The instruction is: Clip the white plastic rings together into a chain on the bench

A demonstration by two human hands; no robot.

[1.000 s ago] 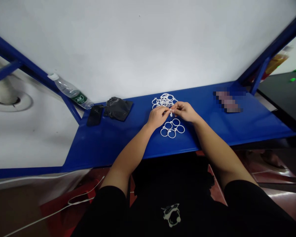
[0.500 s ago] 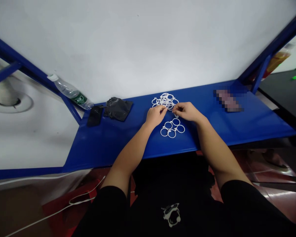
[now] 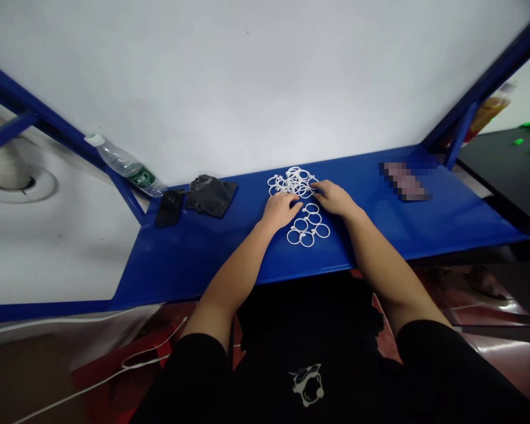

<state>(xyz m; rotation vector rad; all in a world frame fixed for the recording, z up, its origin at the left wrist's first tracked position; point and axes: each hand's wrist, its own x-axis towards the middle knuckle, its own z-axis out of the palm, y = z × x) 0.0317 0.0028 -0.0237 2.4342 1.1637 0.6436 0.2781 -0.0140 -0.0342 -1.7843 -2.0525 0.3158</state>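
A loose heap of white plastic rings point(image 3: 291, 179) lies at the back of the blue table point(image 3: 203, 247). Nearer me, several white rings point(image 3: 308, 225) lie flat in a small cluster. My left hand point(image 3: 280, 211) rests on the table between the heap and the cluster, fingers curled, fingertips beside a ring. My right hand point(image 3: 334, 197) lies to the right of it, fingers reaching to the edge of the heap. Whether either hand grips a ring is hidden by the fingers.
A black crumpled bag point(image 3: 211, 194) and a dark phone point(image 3: 169, 206) lie at the left back of the table. A clear water bottle point(image 3: 126, 164) leans against the blue frame. A blurred object point(image 3: 404, 181) sits at the right back.
Both hands have lowered from a raised pinch over the rings onto the table. One more ring now lies at the top of the near cluster. My right hand moved toward the heap.
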